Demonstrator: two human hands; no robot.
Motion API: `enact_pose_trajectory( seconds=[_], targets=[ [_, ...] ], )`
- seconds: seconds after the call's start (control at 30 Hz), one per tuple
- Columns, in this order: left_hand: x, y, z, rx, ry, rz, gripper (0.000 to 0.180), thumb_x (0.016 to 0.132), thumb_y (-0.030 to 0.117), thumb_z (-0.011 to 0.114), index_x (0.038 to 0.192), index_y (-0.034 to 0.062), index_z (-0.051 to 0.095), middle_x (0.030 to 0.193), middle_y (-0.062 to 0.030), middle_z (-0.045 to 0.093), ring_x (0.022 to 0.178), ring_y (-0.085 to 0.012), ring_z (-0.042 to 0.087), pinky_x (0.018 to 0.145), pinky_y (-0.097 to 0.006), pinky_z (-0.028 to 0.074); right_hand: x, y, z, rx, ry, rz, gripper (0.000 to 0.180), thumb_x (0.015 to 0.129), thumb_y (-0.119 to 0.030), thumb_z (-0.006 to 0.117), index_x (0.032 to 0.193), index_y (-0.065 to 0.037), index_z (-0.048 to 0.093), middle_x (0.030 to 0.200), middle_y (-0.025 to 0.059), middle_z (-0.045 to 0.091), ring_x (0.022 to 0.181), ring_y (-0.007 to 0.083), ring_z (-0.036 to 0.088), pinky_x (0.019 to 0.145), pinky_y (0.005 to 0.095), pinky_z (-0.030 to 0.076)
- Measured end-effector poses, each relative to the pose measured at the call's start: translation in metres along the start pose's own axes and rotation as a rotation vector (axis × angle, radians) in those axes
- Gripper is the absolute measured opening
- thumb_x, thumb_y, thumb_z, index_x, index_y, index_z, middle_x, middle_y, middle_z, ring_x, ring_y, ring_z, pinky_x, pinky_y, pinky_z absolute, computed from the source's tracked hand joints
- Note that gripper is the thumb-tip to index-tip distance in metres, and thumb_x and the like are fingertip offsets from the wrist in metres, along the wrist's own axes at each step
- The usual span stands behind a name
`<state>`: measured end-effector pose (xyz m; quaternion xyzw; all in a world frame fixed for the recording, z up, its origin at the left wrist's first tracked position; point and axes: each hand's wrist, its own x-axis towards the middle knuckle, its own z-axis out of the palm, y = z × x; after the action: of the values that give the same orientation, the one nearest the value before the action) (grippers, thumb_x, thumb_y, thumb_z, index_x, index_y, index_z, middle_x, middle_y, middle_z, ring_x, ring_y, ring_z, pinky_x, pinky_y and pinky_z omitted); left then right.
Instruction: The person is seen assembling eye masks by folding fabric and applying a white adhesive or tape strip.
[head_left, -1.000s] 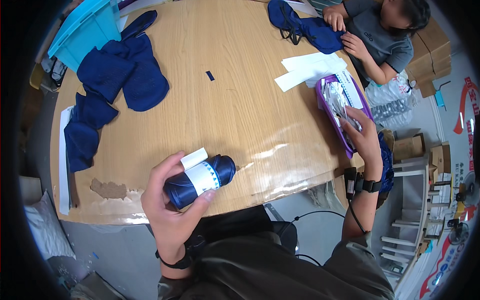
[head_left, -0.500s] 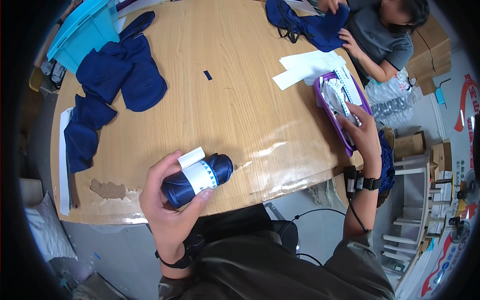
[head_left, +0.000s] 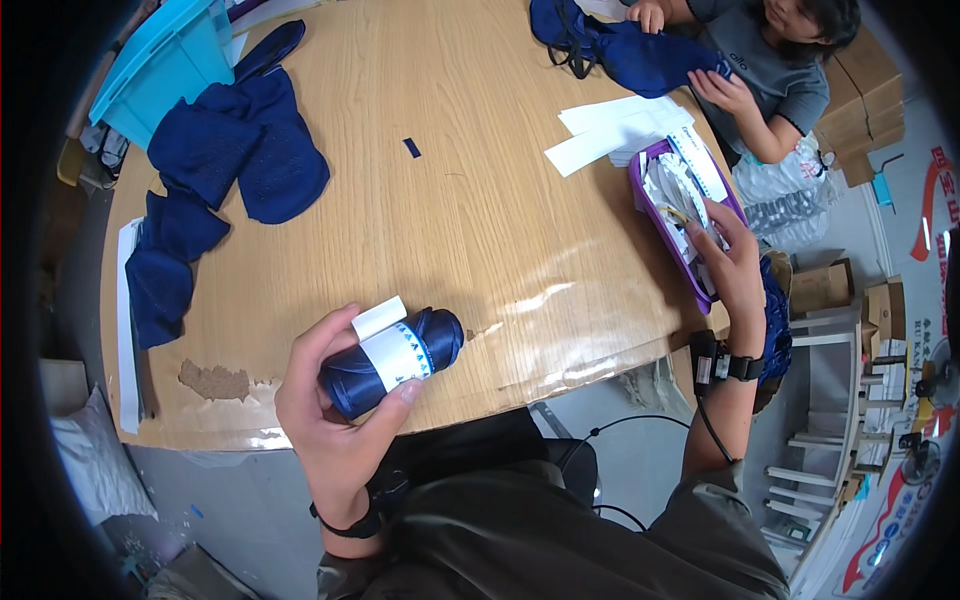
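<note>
My left hand (head_left: 335,420) is closed round a rolled dark blue cloth bundle (head_left: 350,385), held just above the table's near edge. A white paper band (head_left: 392,356) with blue print wraps the roll, one end standing up as a flap. At the right, my right hand (head_left: 735,262) reaches into a purple basket (head_left: 704,300) heaped with white paper strips (head_left: 660,185). Its thumb and fingers are bent together among the strips, beside a thin yellowish band (head_left: 676,213). What lies between the fingertips is too small to make out.
Dark blue cloth pieces (head_left: 285,160) lie at the left, near a turquoise bin (head_left: 165,75). White paper sheets (head_left: 600,140) lie beyond the basket. Across the far right corner, a co-worker (head_left: 765,95) handles dark blue cloth (head_left: 645,62). A small dark scrap (head_left: 411,148) lies mid-table.
My right hand has shifted slightly among the strips, and the yellowish band now shows. My left hand and the roll have barely moved. The co-worker's cloth is spread out more toward the right.
</note>
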<state>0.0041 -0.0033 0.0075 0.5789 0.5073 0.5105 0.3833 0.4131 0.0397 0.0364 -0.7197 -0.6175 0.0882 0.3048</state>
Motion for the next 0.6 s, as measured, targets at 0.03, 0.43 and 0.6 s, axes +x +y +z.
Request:
enact_pose_trajectory(
  seconds=[0.03, 0.43, 0.6],
  targets=[
    [0.000, 0.000, 0.000, 0.002, 0.002, -0.002, 0.062, 0.068, 0.004, 0.077, 0.126, -0.0002, 0.056, 0.101, -0.0093, 0.066, 0.093, -0.0151, 0.063, 0.084, -0.025, 0.048, 0.000, 0.004, 0.001, 0.043, 0.016, 0.000, 0.037, 0.087, -0.016, 0.070, 0.118, 0.003, 0.064, 0.113, 0.0134, 0.067, 0.106, 0.0194, 0.061, 0.094, 0.0313, 0.045],
    [0.001, -0.002, 0.000, -0.038, 0.007, -0.008, 0.069, 0.066, 0.001, 0.079, 0.130, -0.0015, 0.053, 0.101, -0.0089, 0.063, 0.093, -0.0149, 0.064, 0.083, -0.025, 0.049, -0.008, -0.010, -0.018, 0.126, 0.320, -0.195, 0.029, 0.099, -0.015, 0.052, 0.116, 0.004, 0.066, 0.127, 0.0178, 0.061, 0.122, 0.0255, 0.055, 0.104, 0.0367, 0.039],
    [-0.001, 0.001, 0.000, -0.018, 0.033, 0.001, 0.075, 0.065, 0.000, 0.081, 0.133, -0.0018, 0.051, 0.101, -0.0088, 0.063, 0.093, -0.0147, 0.064, 0.083, -0.025, 0.050, -0.025, -0.039, -0.017, 0.263, 0.470, -0.236, 0.036, 0.102, -0.017, 0.044, 0.114, 0.011, 0.064, 0.122, 0.0206, 0.062, 0.112, 0.0271, 0.060, 0.098, 0.0366, 0.048]
  ],
)
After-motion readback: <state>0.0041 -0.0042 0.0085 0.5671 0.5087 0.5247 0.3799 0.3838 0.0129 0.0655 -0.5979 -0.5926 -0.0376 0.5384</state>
